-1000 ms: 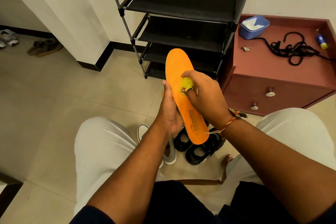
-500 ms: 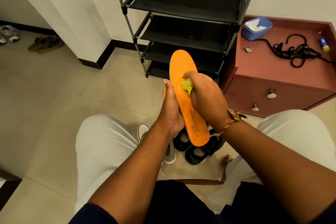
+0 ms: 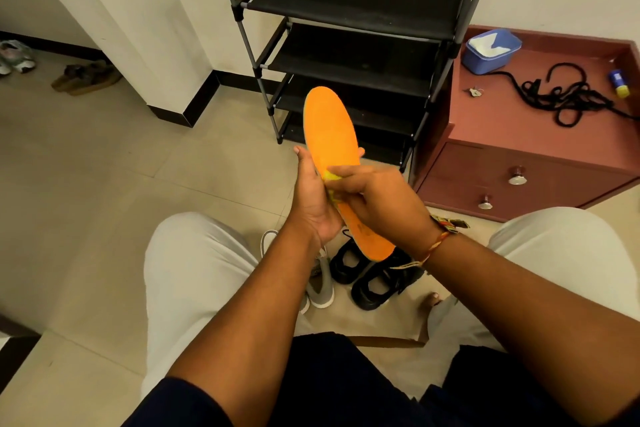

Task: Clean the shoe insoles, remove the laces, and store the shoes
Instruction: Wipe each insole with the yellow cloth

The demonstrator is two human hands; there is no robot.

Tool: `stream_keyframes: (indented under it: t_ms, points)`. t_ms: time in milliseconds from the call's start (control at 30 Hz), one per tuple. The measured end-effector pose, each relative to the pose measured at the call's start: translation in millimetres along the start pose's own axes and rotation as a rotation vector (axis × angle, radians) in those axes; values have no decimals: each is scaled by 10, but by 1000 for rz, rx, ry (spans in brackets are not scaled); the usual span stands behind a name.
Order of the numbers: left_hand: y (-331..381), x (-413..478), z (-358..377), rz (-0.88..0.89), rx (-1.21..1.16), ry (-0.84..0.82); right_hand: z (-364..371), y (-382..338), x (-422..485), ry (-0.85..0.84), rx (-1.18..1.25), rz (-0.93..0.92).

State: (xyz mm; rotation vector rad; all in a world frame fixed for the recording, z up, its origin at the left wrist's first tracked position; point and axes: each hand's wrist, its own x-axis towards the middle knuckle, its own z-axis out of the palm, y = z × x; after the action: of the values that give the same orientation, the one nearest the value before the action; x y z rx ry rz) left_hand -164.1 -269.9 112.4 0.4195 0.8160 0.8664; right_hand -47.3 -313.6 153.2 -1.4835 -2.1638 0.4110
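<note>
An orange insole [image 3: 329, 128] stands upright in front of me. My left hand [image 3: 313, 198] grips it from behind, thumb on its left edge and fingertips showing at the right edge. My right hand [image 3: 377, 204] pinches a small yellow cloth [image 3: 333, 177] and presses it on the insole's middle. A pair of black shoes [image 3: 370, 270] sits on the floor between my knees, with a grey shoe [image 3: 320, 282] to their left. Black laces [image 3: 568, 97] lie tangled on the reddish cabinet [image 3: 519, 135].
A black shoe rack [image 3: 349, 28] with bare shelves stands straight ahead. On the cabinet sit a blue tub [image 3: 491, 50], a small key [image 3: 473, 91] and a blue-and-yellow tube [image 3: 618, 83]. Sandals [image 3: 86, 78] and other shoes [image 3: 15, 57] lie far left by the wall.
My right hand has slid the yellow cloth down the insole toward its middle and heel. My left hand keeps its hold.
</note>
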Motion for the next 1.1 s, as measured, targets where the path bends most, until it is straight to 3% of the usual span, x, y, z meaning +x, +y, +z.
stream_keyframes:
  t_ms: [167, 267, 433, 833, 1100]
  points:
    - [-11, -40, 51, 32, 39, -41, -29, -6, -20, 15, -23, -28]
    - [-81, -63, 90, 29, 34, -95, -105, 159, 51, 177, -175, -37]
    - [-148, -56, 118, -21, 127, -145, -266, 389, 158, 355, -134, 127]
    - [-42, -18, 35, 38, -20, -116, -11, -81, -23, 186, 24, -53]
    - [-115, -73, 119, 31, 115, -121, -225, 276, 193, 403, -122, 72]
